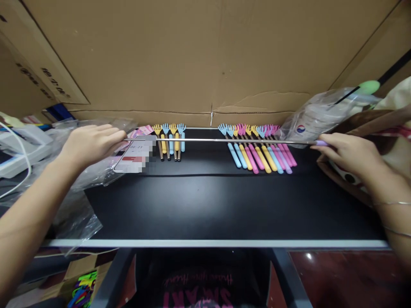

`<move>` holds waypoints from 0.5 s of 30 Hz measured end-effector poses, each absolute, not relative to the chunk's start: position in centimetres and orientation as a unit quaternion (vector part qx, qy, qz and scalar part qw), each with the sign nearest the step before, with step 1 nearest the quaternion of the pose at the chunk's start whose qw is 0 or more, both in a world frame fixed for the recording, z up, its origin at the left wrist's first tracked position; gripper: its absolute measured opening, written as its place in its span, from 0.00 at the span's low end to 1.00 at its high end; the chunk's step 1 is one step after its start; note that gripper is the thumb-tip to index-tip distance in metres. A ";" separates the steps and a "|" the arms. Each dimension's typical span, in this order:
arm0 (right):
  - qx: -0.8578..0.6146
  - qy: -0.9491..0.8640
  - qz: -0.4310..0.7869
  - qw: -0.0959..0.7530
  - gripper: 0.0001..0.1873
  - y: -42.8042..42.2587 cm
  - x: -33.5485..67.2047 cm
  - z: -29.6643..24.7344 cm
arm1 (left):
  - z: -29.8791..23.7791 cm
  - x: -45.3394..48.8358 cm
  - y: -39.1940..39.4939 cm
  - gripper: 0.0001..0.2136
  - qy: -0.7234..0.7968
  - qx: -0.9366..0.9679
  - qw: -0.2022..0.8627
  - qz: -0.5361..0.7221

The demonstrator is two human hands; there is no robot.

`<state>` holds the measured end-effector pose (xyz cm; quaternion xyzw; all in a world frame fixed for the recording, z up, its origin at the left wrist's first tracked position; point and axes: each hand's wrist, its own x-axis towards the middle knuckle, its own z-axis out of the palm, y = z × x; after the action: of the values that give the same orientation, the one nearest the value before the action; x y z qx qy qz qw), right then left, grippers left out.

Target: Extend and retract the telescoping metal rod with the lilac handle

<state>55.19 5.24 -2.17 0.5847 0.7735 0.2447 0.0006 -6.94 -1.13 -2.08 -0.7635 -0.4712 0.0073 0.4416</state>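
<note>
Left hand: fingers curled over and closed on one end of a thin, silver, extended telescopic metal rod; what sits on that end is hidden inside the grip.

Right hand: fingertips pinched shut on the rod's other end, at its lilac handle. Two thin bangles circle that forearm.

Rod: stretched nearly level between both hands, held above the black tabletop and crossing over both rows of goods near the far edge.

Beneath the rod, right of centre: a row of collapsed hand-shaped scratchers with blue, yellow, pink and lilac grips, lying side by side, claws pointing away.

Beneath the rod, left of centre: a smaller row of scratchers with yellow and blue claws, some with dark wooden-looking grips.

Just beside the left hand: a flat phone-like device, screen partly blurred, digits "00:23" readable.

Far right: a clear plastic bag bearing a round red, white and blue logo; lettering too small to read.

Left edge: crumpled clear plastic bags.

Behind: brown cardboard sheets standing upright; printing at left is illegible.
</note>
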 end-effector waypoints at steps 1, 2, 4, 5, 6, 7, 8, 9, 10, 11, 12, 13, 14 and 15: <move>0.582 0.775 0.245 0.003 0.12 5.4 55.3 -2.2 | -2.2 -7.0 -1.1 0.17 -0.472 -0.763 0.441 0.011; 0.581 0.776 0.245 0.006 0.12 5.4 55.3 -2.3 | -2.3 -7.1 -1.1 0.17 -0.472 -0.764 0.440 0.014; 0.585 0.777 0.234 0.008 0.12 5.4 55.4 -2.5 | -2.5 -7.2 -0.9 0.18 -0.468 -0.768 0.437 0.020; 0.591 0.777 0.216 0.010 0.13 5.4 55.4 -2.6 | -2.6 -7.3 -0.8 0.18 -0.465 -0.771 0.434 0.022; 0.601 0.775 0.194 0.015 0.13 5.3 55.4 -2.7 | -2.7 -7.3 -0.7 0.18 -0.464 -0.774 0.430 0.023; 0.613 0.771 0.173 0.022 0.12 5.2 55.4 -2.9 | -2.9 -7.4 -0.6 0.18 -0.463 -0.778 0.424 0.022; 0.626 0.763 0.158 0.030 0.12 5.1 55.5 -3.0 | -3.0 -7.4 -0.5 0.17 -0.464 -0.782 0.416 0.023; 0.639 0.754 0.150 0.038 0.11 5.0 55.6 -3.1 | -3.1 -7.4 -0.5 0.17 -0.465 -0.787 0.405 0.027; 0.649 0.744 0.153 0.044 0.10 5.0 55.7 -3.2 | -3.2 -7.4 -0.4 0.16 -0.468 -0.790 0.396 0.030; 0.657 0.735 0.164 0.046 0.10 5.0 55.8 -3.3 | -3.3 -7.4 -0.4 0.16 -0.471 -0.791 0.389 0.033; 0.659 0.729 0.177 0.047 0.10 5.0 55.9 -3.5 | -3.4 -7.3 -0.4 0.16 -0.473 -0.792 0.385 0.035; 0.657 0.729 0.187 0.048 0.11 5.1 56.0 -3.6 | -3.5 -7.2 -0.4 0.17 -0.475 -0.791 0.384 0.037; 0.653 0.730 0.194 0.051 0.12 5.2 56.0 -3.7 | -3.5 -7.0 -0.5 0.17 -0.476 -0.791 0.383 0.039; 0.647 0.734 0.202 0.054 0.12 5.2 56.1 -3.9 | -3.6 -6.9 -0.4 0.18 -0.478 -0.790 0.382 0.040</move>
<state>56.06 5.25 -3.88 0.6468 0.7335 0.2017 0.0536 -6.94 -0.44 -3.57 -0.7903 -0.4777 0.0399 0.3816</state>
